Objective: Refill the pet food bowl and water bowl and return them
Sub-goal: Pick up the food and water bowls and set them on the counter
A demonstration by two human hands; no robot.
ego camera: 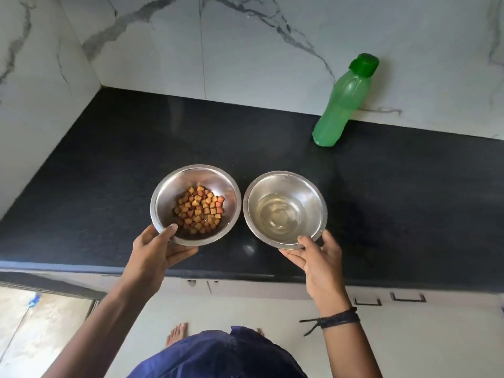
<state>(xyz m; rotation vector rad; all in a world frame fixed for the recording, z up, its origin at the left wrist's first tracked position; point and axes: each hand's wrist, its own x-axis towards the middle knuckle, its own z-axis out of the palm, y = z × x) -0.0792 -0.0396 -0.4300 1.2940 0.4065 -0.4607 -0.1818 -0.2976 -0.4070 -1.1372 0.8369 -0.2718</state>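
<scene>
Two steel bowls sit side by side near the front of the black counter. The food bowl on the left holds brown kibble at its bottom. The water bowl on the right holds a shallow pool of clear water. My left hand grips the food bowl's near rim, thumb over the edge and fingers underneath. My right hand grips the water bowl's near rim the same way. A dark thread band circles my right wrist.
A green plastic bottle with a green cap stands at the back right against the marble wall. Marble walls close the counter at the back and left. White cabinet drawers lie below the counter edge. My bare feet stand on a pale floor.
</scene>
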